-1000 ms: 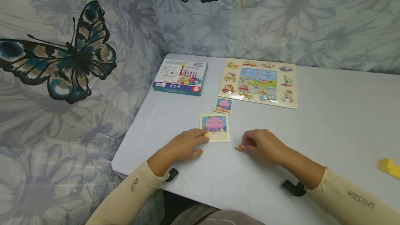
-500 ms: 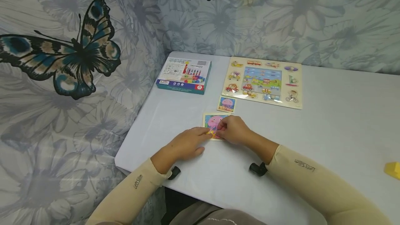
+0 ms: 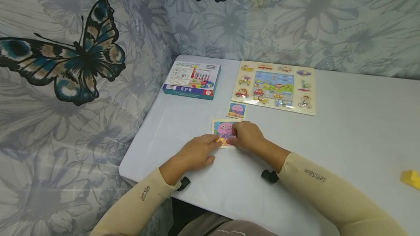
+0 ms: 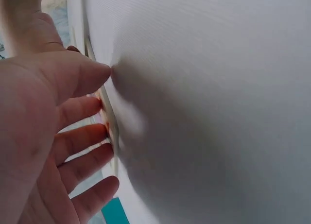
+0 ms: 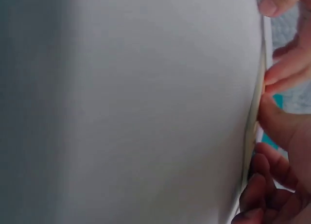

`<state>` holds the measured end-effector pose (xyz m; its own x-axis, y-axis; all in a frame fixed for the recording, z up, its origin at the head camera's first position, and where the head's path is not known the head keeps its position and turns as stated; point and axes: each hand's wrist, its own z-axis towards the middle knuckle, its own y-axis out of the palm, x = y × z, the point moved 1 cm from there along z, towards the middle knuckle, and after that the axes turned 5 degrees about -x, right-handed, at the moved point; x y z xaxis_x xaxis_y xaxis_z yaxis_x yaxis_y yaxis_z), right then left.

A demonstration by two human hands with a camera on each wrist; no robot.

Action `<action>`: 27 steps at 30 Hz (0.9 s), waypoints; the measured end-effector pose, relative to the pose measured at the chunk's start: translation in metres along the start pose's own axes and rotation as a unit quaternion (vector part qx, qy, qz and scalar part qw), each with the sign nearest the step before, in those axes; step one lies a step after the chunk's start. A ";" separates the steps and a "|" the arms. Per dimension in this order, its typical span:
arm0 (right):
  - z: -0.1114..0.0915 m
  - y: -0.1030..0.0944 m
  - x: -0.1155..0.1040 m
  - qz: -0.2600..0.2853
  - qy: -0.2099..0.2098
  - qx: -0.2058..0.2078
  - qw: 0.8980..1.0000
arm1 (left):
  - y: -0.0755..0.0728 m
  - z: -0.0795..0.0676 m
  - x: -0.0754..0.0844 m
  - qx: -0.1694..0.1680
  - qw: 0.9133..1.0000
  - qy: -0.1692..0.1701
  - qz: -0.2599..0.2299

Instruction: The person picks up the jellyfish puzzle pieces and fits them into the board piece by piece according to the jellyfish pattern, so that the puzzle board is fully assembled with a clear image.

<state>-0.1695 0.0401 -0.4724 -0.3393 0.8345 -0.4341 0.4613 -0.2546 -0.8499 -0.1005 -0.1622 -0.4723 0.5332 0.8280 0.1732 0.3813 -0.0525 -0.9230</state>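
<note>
A small square jigsaw puzzle (image 3: 224, 129) with a pink octopus-like creature lies flat on the white table. My left hand (image 3: 197, 152) rests fingertips on its lower left part, near yellow pieces. In the left wrist view the left fingers (image 4: 82, 141) are extended and spread along the puzzle's edge. From the other side, my right hand (image 3: 248, 136) bends thumb and forefinger over a puzzle piece at the lower right of the picture, mostly hidden by the hand. In the right wrist view the right thumb (image 5: 274, 119) meets the puzzle's edge, other fingers curled.
Just behind the puzzle lies a smaller card (image 3: 236, 110) with a similar pink creature. Farther back are a boxed set (image 3: 191, 79) and a large wooden vehicle puzzle board (image 3: 273, 105). A yellow block (image 3: 410, 180) sits at the far right. Patterned walls border the table.
My right hand has come left from the table with the small puzzle piece to the puzzle's lower right, then its fingertips spread slightly. The left hand has stayed on the puzzle.
</note>
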 end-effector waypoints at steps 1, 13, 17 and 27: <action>-0.001 0.001 0.002 0.001 0.000 -0.001 1.000 | -0.001 0.001 0.001 0.001 1.000 0.000 0.006; -0.073 -0.011 0.053 -0.064 0.017 0.041 0.997 | -0.005 0.004 0.003 -0.004 0.999 0.016 0.041; -0.112 -0.014 0.079 -0.080 0.031 0.019 0.996 | -0.008 0.009 0.002 0.006 0.999 0.032 0.039; -0.161 -0.008 0.112 -0.028 0.026 0.042 0.998 | -0.012 0.047 0.006 0.025 0.999 0.013 0.032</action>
<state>-0.0790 0.2147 -0.4659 -0.3186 0.8727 -0.3701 0.3721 -0.2439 -0.8956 -0.1373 -0.1306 -0.4762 0.5754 0.8088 0.1212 0.3080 -0.0770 -0.9483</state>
